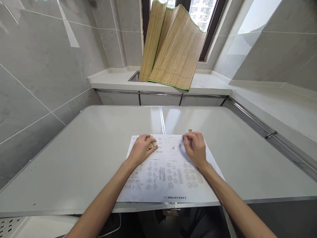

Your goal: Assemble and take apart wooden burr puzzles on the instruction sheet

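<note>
White paper, a printed diagram sheet (170,168), is lying nearest you on the grey table (86,155). At its far edge your left hand (141,150) is pinching pale wooden blocks (151,144); your right hand (195,147) is pinching another wooden piece (187,134).

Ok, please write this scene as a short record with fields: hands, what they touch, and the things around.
left hand: on wooden pieces, fingers curled
right hand: on wooden piece
under hands: printed sheet of diagrams
surface: grey table
behind: bamboo mat leaning at the window
</note>
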{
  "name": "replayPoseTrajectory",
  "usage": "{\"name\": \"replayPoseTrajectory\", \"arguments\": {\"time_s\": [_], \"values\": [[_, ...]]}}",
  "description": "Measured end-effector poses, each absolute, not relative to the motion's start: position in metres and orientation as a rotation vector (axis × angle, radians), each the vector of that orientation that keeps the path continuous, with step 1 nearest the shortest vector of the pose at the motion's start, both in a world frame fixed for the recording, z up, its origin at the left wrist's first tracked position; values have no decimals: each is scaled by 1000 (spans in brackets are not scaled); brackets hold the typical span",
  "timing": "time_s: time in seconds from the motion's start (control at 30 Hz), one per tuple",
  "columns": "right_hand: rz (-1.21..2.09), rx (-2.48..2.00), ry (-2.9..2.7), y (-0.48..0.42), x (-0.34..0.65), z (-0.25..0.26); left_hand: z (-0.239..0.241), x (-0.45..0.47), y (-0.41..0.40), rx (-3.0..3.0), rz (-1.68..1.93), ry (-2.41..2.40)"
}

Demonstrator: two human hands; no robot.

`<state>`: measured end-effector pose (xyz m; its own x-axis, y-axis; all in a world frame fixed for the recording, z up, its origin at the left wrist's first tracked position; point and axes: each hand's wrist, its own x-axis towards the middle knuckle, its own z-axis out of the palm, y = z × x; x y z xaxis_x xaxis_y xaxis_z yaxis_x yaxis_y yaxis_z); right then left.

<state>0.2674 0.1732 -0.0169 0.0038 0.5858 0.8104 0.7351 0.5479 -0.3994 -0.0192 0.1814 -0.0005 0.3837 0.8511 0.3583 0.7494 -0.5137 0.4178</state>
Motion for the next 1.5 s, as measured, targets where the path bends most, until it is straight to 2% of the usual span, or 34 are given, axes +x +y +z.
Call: {"name": "replayPoseTrajectory", "arguments": {"time_s": [0.1, 0.23, 0.53, 1.13, 1.3, 1.5], "values": [[-248, -1303, -1621, 179, 273, -24, -2, -26, 187, 2439, 817, 1537], [-142, -1426, -1626, 186, 277, -35, -4, -36, 195, 2403, 834, 1649], [126, -1447, -1558, 186, 280, -38, -2, -49, 199, 2360, 883, 1708], [284, -1471, -1452, 180, 279, -33, -2, -41, 192, 2433, 926, 1803], [256, -1425, -1472, 180, 279, -31, 6, -30, 182, 2491, 1019, 1659], [252, -1343, -1502, 175, 272, -23, 10, -13, 167, 2519, 970, 1439]]}}
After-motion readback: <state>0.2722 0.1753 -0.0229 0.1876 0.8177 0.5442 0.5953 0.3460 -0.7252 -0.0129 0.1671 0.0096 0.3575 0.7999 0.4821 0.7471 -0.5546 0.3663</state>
